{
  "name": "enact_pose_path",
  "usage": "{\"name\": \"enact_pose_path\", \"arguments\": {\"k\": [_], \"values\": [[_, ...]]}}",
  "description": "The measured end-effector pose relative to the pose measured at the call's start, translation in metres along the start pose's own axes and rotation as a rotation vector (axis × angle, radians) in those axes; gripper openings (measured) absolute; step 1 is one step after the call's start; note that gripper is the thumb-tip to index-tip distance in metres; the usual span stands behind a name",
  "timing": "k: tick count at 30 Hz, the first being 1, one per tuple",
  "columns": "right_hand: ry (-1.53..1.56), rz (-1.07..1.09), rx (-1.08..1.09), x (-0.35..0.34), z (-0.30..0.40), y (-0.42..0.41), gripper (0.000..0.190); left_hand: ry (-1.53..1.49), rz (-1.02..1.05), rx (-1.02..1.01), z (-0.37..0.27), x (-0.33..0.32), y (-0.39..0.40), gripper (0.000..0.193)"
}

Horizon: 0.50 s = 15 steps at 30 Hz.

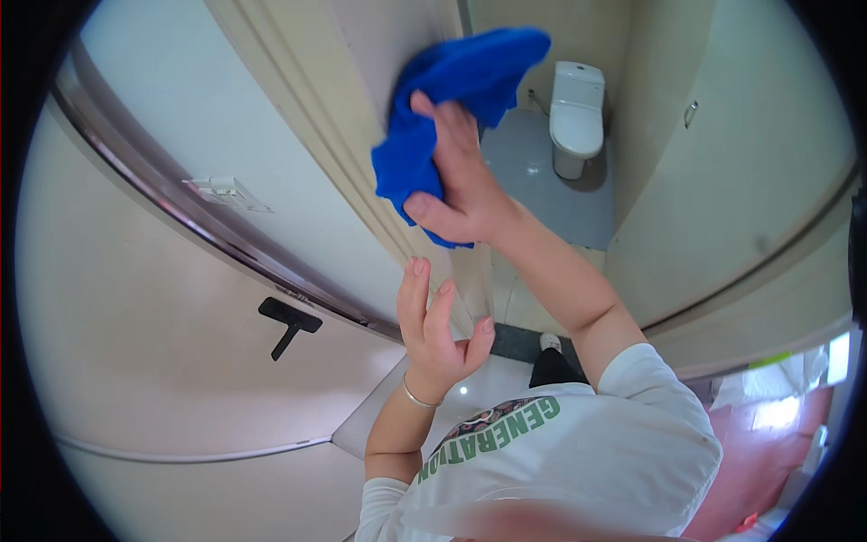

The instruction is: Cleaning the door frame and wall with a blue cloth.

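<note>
A blue cloth (467, 81) lies bunched and spread under my right hand (467, 176), which presses it on the cream door frame (325, 135). Thumb and fingers rest on the cloth, and part of it flares out beyond the fingertips. Lower down, my left hand (440, 332) is raised beside the frame with its fingers apart, holding nothing. A thin bracelet circles that wrist. Whether the left fingertips touch the frame, I cannot tell.
Beyond the doorway stands a white toilet (576, 122) on a tiled floor. At right is a pale door (738, 183) with a small metal fitting. A light switch (227, 193) is on the left wall, and a black lever handle (291, 322) is on another door. A dark threshold (518, 343) lies below.
</note>
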State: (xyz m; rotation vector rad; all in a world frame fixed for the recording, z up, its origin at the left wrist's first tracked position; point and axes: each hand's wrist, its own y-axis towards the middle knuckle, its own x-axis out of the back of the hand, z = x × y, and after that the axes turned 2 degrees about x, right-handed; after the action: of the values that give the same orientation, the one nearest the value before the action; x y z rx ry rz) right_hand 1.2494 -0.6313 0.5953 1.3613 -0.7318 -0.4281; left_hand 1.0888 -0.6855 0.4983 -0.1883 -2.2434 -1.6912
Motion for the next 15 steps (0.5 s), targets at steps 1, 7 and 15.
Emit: {"name": "enact_pose_path", "arguments": {"k": [1, 7, 15], "values": [[-0.018, -0.039, 0.057, 0.004, -0.006, 0.009, 0.077, 0.038, -0.012, -0.028, -0.005, -0.007, 0.009, 0.060], [-0.050, -0.029, -0.104, -0.008, -0.041, -0.055, 0.067, 0.344, 0.079, 0.018, -0.022, -0.063, 0.034, 0.072], [0.277, -0.087, -0.142, 0.011, -0.108, -0.113, 0.056, 1.087, -0.007, 0.345, 0.020, -0.165, -0.001, 0.076]]}}
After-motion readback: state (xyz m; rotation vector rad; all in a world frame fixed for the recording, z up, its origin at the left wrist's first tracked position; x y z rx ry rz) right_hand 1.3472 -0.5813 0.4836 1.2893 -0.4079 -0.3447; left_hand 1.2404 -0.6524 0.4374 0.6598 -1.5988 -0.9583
